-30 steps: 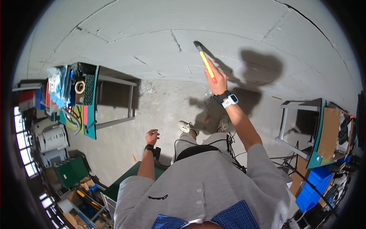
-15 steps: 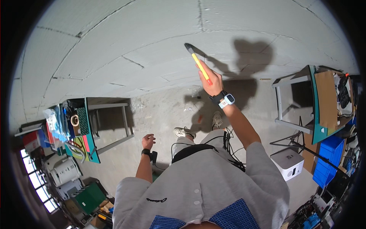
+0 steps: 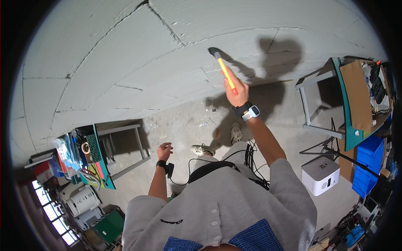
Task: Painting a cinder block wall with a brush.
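Paintbrush [image 3: 228, 78] in right hand [image 3: 240, 95], fingers wrapped round yellow handle [image 3: 223, 65], dark bristles [image 3: 212, 50] at far wall [image 3: 155, 69]; left hand [image 3: 164, 151] over floor [image 3: 184, 121], nearer and left, fingers loosely curled.

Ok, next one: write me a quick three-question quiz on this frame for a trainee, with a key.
1. Which hand holds the brush?
2. True or false: the left hand grips a roll of tape.
3. The brush's handle is mainly: A) blue; B) yellow; C) green.

Key:
1. The right hand.
2. False; the left hand shows nothing in it, its fingers loosely curled.
3. B.
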{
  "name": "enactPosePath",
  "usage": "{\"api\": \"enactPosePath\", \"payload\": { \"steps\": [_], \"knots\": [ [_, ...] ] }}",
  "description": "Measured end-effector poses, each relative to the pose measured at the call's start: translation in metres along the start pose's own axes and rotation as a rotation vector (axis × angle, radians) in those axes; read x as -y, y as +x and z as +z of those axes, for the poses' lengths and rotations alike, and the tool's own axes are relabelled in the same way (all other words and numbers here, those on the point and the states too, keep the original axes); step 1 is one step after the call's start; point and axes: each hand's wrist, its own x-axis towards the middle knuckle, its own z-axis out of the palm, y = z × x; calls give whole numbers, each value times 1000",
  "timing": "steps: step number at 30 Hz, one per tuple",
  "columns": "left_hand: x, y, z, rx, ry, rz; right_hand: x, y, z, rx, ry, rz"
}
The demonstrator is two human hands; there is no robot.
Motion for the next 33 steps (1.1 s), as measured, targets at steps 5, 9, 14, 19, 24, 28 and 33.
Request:
{"api": "enactPosePath", "payload": {
  "steps": [5,9,14,19,24,28,33],
  "knots": [
    [2,8,3,44,13,45,-30,16,-49,-229,-181,173],
    [-12,6,10,40,33,18,-36,15,-69,-240,-49,270],
    [-19,6,10,53,77,0,-26,19,-58,-52,-50,-102],
    [-45,7,14,48,79,66,-61,30,-93,-277,-320,231],
    [-38,14,18,74,30,89,-58,35,-105,-362,-259,200],
    [-32,15,24,95,45,61,-43,24,-71,-286,-207,9],
    [-4,23,20,50,51,92,-11,11,-27,-113,-71,32]
  ]
}}
